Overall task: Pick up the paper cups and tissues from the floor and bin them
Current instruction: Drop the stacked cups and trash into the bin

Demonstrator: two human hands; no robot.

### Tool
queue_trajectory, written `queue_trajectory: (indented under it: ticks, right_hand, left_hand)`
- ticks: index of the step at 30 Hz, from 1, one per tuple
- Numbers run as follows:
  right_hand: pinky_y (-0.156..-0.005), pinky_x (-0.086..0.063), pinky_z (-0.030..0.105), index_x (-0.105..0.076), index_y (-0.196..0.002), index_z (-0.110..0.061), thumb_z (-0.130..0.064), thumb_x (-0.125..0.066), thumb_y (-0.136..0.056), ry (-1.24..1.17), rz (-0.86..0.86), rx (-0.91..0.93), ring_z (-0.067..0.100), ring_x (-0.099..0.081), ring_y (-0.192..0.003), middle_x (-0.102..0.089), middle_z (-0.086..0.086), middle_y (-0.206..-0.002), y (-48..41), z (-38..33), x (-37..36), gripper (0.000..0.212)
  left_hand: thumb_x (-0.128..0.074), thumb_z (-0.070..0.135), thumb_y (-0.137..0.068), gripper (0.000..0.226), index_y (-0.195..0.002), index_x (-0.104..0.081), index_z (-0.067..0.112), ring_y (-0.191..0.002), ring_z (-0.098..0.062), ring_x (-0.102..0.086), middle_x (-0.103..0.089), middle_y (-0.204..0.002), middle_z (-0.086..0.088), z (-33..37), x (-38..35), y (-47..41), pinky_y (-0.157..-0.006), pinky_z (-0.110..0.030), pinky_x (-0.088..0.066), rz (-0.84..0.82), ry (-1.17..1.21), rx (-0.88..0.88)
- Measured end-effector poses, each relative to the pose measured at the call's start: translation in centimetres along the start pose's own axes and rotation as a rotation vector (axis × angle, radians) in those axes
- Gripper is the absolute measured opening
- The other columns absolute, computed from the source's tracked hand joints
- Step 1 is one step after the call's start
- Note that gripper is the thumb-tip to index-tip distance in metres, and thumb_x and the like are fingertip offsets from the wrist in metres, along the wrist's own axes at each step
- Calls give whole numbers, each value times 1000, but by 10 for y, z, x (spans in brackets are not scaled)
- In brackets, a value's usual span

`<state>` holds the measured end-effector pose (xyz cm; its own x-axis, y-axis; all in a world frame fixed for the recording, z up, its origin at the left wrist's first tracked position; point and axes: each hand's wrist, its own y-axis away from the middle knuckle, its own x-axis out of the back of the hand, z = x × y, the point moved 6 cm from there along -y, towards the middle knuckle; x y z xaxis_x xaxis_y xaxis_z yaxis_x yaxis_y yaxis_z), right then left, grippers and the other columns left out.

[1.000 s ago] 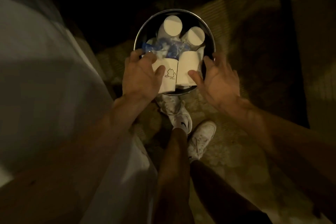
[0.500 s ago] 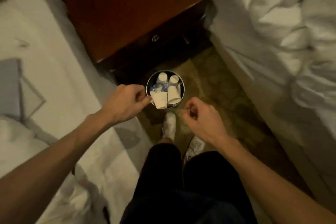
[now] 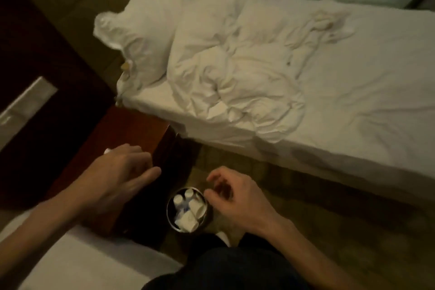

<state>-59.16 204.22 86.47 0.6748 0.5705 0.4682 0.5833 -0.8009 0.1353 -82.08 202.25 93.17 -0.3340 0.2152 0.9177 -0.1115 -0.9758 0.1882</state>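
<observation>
**Paper cups lying in a small round bin between 2 beds**

Low in the centre of the frame, a small round bin with a shiny metal rim stands on the floor. It holds several white paper cups, lying tipped at angles and packed close. A small patch of blue shows among them. The blur is too strong to pick out tissues.

The person's left hand, at centre left, hovers flat over a reddish-brown wooden nightstand, fingers loosely spread and holding nothing. The right hand, just right of the bin, has its fingers loosely curled and is empty.

The upper right is filled by a bed in smooth white sheeting, with a crumpled white duvet and a rumpled pillow. The floor is dim olive patterned carpet. The white edge of a second bed fills the lower left, and dark trousers show at the bottom.
</observation>
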Motion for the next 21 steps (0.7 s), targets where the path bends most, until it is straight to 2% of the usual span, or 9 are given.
queue_trajectory:
  ticks: [2, 5, 6, 8, 10, 13, 17, 21]
  right_hand:
    - [-75, -52, 20, -60, -109, -30, -41, -64, -91, -14, 128, -39, 3, -61, -86, -63, -14, -96, 22, 11, 36, 22]
    - [-72, -54, 23, -61, -107, -30, -42, -65, -90, -51, 329, -119, 6, -62, -82, -63, -12, -94, 61, 42, 98, 21]
    - [-70, -53, 20, -61, -105, -32, -42, -66, -90, -69, 368, -140, 5, -61, -80, -63, -12, -92, 66, 49, 107, 19]
    - [-66, -50, 16, -61, -100, -32, -40, -67, -89, -112, 565, -203, 4, -60, -76, -63, -12, -88, 119, 81, 165, 15]
    - [-66, -52, 23, -62, -96, -28, -38, -68, -88, -113, 628, -228, 6, -61, -73, -64, -10, -85, 139, 95, 189, 14]
    - [-67, -52, 25, -63, -93, -22, -32, -70, -88, -143, 799, -311, 11, -61, -72, -65, -6, -82, 225, 145, 253, 13]
    - [-65, -51, 21, -61, -88, -25, -36, -69, -88, -161, 951, -436, 6, -62, -74, -65, -7, -81, 340, 208, 315, 13]
    - [-62, -51, 23, -60, -85, -29, -43, -67, -86, -274, 1097, -563, 5, -60, -72, -62, -7, -81, 440, 268, 349, 16]
  left_hand:
    - [-36, 71, -85, 48, -67, -54, 30, -63, -4, -53, -52, -70, 12, 38, 2, -30, -58, -34, -46, -14, 25, -94]
    - [-41, 70, -86, 55, -64, -55, 22, -57, -8, -56, -57, -61, 9, 114, -5, -79, -55, -36, -45, -27, 46, -234]
    - [-44, 68, -90, 55, -62, -53, 21, -55, -9, -55, -56, -58, 8, 127, -7, -84, -55, -34, -43, -38, 53, -243]
    - [-51, 57, -93, 51, -57, -45, 20, -52, -11, -51, -52, -54, 8, 212, -31, -118, -53, -31, -37, -72, 8, -386]
    - [-49, 58, -93, 54, -56, -41, 20, -50, -11, -48, -49, -52, 6, 256, -42, -131, -53, -31, -36, -70, -4, -445]
    - [-41, 65, -88, 53, -59, -42, 21, -49, -11, -47, -45, -50, 1, 374, -100, -154, -54, -35, -38, -142, -10, -618]
    - [-54, 45, -97, 48, -57, -42, 21, -48, -8, -46, -43, -48, 4, 519, -185, -159, -53, -30, -33, -282, 37, -753]
    - [-50, 42, -100, 40, -61, -53, 31, -51, -2, -48, -52, -54, 12, 644, -264, -154, -54, -25, -35, -483, 68, -828]
